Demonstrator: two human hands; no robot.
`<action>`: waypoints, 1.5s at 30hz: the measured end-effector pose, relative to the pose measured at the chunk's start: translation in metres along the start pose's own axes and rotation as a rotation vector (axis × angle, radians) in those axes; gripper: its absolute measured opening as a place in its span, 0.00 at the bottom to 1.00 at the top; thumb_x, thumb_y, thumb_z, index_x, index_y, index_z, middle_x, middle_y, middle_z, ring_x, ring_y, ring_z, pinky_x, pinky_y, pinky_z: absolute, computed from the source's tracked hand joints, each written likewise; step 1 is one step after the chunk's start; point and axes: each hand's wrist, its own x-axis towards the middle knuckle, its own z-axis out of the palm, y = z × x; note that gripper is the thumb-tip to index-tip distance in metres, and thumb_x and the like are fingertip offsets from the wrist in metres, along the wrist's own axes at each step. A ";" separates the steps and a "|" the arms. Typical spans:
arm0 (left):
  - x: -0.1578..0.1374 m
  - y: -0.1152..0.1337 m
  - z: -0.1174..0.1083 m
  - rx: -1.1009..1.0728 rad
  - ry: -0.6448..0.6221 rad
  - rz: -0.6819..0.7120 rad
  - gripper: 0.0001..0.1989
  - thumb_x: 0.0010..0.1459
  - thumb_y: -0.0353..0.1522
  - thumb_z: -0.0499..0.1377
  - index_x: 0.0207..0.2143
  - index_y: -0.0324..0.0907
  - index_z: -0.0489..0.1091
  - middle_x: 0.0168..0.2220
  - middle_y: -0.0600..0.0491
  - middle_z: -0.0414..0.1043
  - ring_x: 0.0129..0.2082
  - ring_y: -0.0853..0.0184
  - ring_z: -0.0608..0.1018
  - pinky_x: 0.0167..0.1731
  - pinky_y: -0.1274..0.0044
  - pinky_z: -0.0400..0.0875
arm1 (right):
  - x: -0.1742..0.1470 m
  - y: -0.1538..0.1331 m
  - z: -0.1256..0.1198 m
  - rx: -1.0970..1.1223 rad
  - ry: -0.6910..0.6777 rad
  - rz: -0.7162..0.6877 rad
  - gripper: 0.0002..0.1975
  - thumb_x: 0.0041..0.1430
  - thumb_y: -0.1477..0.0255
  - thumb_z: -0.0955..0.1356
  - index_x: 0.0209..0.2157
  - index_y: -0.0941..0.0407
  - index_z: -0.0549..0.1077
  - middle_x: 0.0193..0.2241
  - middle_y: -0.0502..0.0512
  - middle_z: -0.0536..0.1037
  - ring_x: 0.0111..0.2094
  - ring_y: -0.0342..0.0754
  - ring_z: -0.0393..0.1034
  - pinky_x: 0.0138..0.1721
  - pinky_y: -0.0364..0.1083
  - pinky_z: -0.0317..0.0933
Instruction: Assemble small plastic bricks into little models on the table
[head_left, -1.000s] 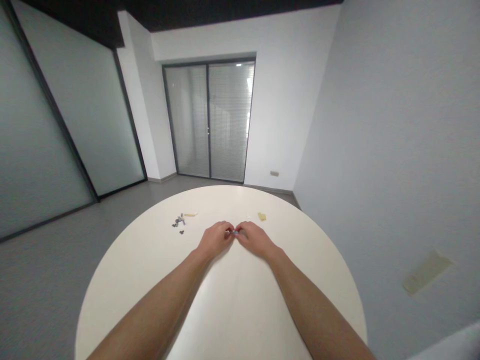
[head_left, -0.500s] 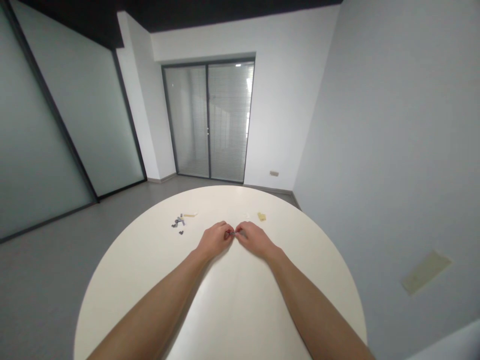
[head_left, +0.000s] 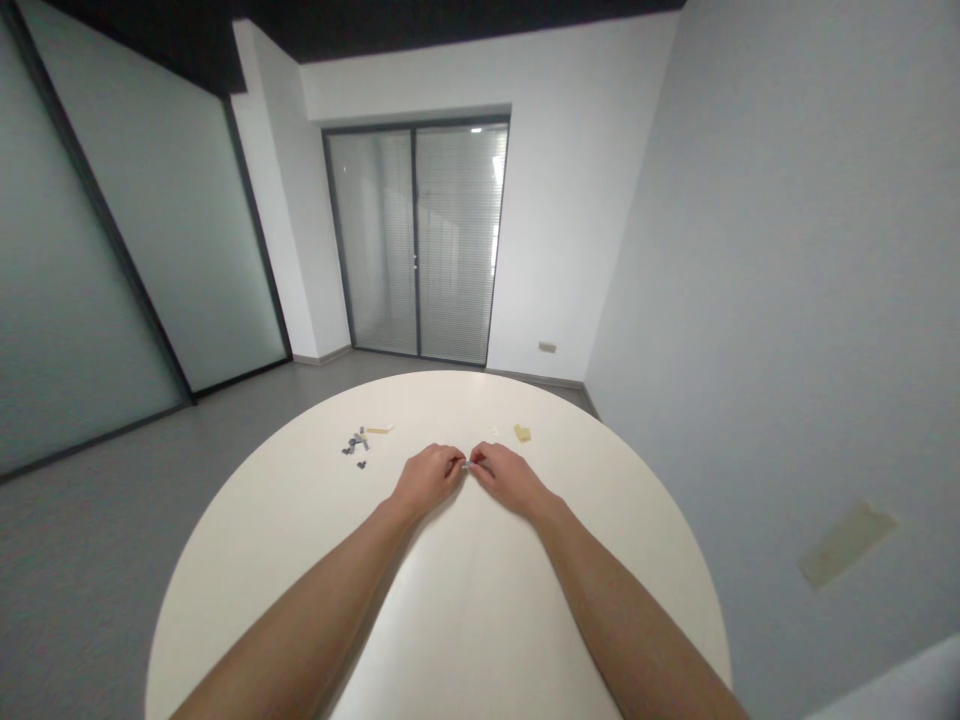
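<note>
My left hand (head_left: pixel 431 476) and my right hand (head_left: pixel 508 474) meet near the middle of the white round table (head_left: pixel 465 620), fingertips almost touching. Both are closed in a pinch on a small grey piece (head_left: pixel 466 465) that shows between them. It is too small and too covered by the fingers for me to tell its kind. To the left of my left hand lies a loose pile of small grey pieces (head_left: pixel 357 441), with one dark piece (head_left: pixel 361 465) apart from it, nearer to me.
A thin yellowish strip (head_left: pixel 379 430) lies beside the pile. Beyond my right hand is a crumpled yellow scrap (head_left: pixel 522 433), with a faint whitish bit (head_left: pixel 493 432) to its left. A wall (head_left: pixel 750 250) rises on the right; glass doors (head_left: pixel 416 240) stand behind the table.
My left hand has shifted very slightly to the left, and a little more of the grey piece shows between the fingertips. The loose pieces lie as before.
</note>
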 end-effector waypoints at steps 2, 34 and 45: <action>0.000 0.000 0.000 -0.017 0.004 -0.005 0.11 0.62 0.36 0.52 0.39 0.47 0.73 0.38 0.53 0.77 0.40 0.64 0.74 0.36 0.76 0.65 | 0.000 0.000 0.000 0.002 0.005 -0.004 0.04 0.63 0.70 0.66 0.39 0.54 0.70 0.36 0.52 0.75 0.38 0.45 0.68 0.40 0.43 0.57; -0.001 0.004 -0.004 -0.072 0.029 -0.010 0.07 0.59 0.32 0.56 0.38 0.46 0.72 0.40 0.54 0.75 0.42 0.66 0.75 0.38 0.78 0.66 | 0.000 -0.005 0.000 0.006 -0.006 0.041 0.06 0.61 0.73 0.64 0.40 0.55 0.71 0.37 0.53 0.76 0.39 0.45 0.68 0.40 0.43 0.57; 0.000 0.002 -0.004 -0.085 0.030 0.006 0.09 0.62 0.34 0.55 0.42 0.47 0.72 0.42 0.54 0.74 0.43 0.67 0.74 0.39 0.78 0.67 | 0.001 -0.008 -0.001 -0.016 0.016 0.067 0.08 0.64 0.69 0.64 0.42 0.54 0.70 0.39 0.54 0.76 0.40 0.46 0.69 0.41 0.43 0.58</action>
